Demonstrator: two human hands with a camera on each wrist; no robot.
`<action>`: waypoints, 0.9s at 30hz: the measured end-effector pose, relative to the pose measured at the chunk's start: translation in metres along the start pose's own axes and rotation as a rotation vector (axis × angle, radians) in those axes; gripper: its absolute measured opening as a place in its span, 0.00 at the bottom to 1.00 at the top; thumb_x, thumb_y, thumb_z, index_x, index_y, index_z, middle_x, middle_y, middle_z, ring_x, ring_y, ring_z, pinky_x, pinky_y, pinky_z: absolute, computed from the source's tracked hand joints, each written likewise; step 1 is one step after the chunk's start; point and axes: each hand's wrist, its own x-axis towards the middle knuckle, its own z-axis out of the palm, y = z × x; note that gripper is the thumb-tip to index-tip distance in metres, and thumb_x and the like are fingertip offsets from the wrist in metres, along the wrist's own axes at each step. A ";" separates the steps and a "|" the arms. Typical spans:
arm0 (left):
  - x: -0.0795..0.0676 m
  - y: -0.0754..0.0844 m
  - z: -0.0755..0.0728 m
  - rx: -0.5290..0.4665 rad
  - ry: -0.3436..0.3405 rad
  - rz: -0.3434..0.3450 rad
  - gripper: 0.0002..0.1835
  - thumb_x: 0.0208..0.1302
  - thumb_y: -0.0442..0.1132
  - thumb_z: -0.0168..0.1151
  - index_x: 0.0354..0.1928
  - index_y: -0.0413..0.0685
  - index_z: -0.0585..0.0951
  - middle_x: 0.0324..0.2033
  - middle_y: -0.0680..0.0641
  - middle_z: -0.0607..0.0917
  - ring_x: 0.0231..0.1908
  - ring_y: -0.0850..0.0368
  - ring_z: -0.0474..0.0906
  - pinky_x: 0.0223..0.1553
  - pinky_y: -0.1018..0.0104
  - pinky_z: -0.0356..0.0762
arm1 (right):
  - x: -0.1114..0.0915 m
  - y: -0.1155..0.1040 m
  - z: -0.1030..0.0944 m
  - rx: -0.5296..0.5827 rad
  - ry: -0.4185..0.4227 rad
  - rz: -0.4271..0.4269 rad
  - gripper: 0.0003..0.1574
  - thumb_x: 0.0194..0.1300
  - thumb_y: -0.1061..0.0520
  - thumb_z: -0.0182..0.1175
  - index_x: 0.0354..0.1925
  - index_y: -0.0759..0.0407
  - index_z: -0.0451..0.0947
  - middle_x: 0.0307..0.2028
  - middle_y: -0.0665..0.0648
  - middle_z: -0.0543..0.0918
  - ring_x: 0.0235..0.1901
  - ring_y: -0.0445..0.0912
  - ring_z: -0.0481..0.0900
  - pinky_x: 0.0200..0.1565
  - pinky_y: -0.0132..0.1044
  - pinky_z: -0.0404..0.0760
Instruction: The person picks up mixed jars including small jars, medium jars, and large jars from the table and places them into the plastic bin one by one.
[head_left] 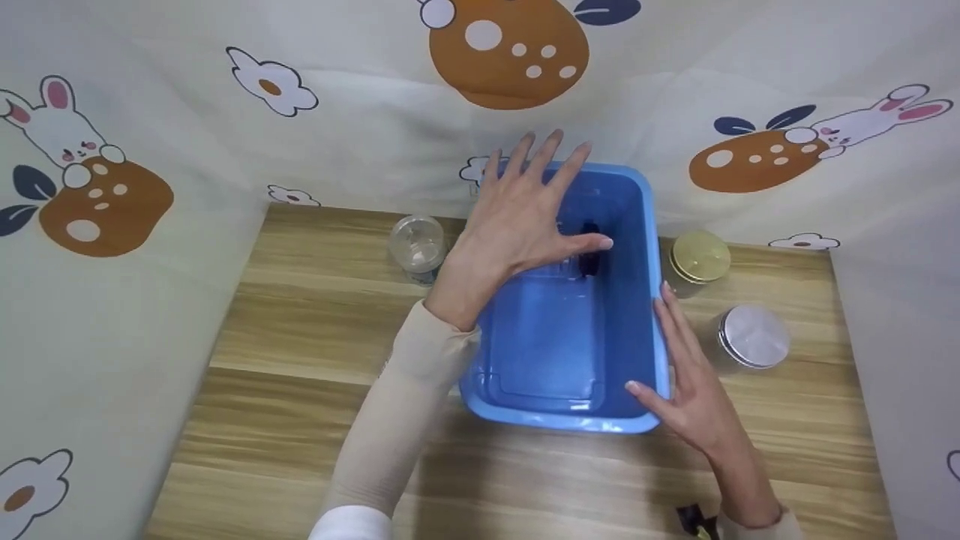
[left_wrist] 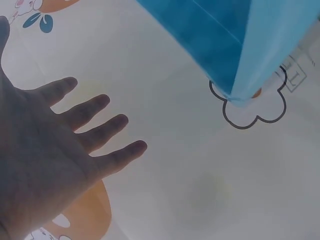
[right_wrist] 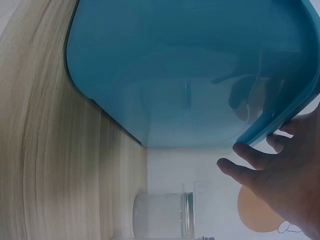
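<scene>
A blue plastic bin (head_left: pixel 551 337) sits on the wooden table, open side up. My left hand (head_left: pixel 517 217) hovers over its far left part, fingers spread wide and holding nothing; the left wrist view shows the bare palm and separated fingers of this hand (left_wrist: pixel 65 135) apart from the bin's corner (left_wrist: pixel 240 90). At the bin's right rim, my right hand (head_left: pixel 694 394) rests with its fingers straight along the outside and its thumb over the edge. The right wrist view has the fingertips of that hand (right_wrist: pixel 285 170) right at the rim. A small dark object (head_left: pixel 590 251) inside the bin is partly hidden by my left hand.
Left of the bin stands a clear jar (head_left: pixel 418 244). To its right are a jar with a gold lid (head_left: pixel 701 256) and one with a silver lid (head_left: pixel 756 336). Printed fabric (head_left: pixel 360 135) walls the table in. A small black item (head_left: pixel 696 519) lies near my right wrist.
</scene>
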 end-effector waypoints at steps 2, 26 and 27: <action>-0.003 -0.005 0.001 -0.025 0.011 0.009 0.59 0.49 0.87 0.42 0.79 0.64 0.48 0.78 0.46 0.51 0.76 0.42 0.43 0.73 0.38 0.43 | 0.000 0.000 0.000 0.002 0.002 -0.009 0.65 0.48 0.56 0.72 0.78 0.56 0.49 0.79 0.55 0.47 0.76 0.55 0.49 0.66 0.68 0.58; -0.016 -0.047 0.012 -0.105 0.138 0.022 0.57 0.51 0.84 0.46 0.78 0.61 0.56 0.76 0.46 0.58 0.75 0.43 0.50 0.72 0.39 0.50 | 0.000 0.002 0.000 -0.005 0.013 -0.045 0.65 0.47 0.55 0.72 0.77 0.60 0.50 0.78 0.58 0.47 0.75 0.57 0.50 0.69 0.65 0.55; -0.017 -0.048 0.012 -0.110 0.143 0.020 0.57 0.51 0.84 0.47 0.78 0.61 0.56 0.76 0.46 0.58 0.75 0.43 0.50 0.72 0.39 0.51 | 0.000 0.002 0.000 -0.005 0.013 -0.043 0.65 0.48 0.55 0.72 0.77 0.60 0.50 0.78 0.58 0.47 0.75 0.57 0.50 0.69 0.66 0.55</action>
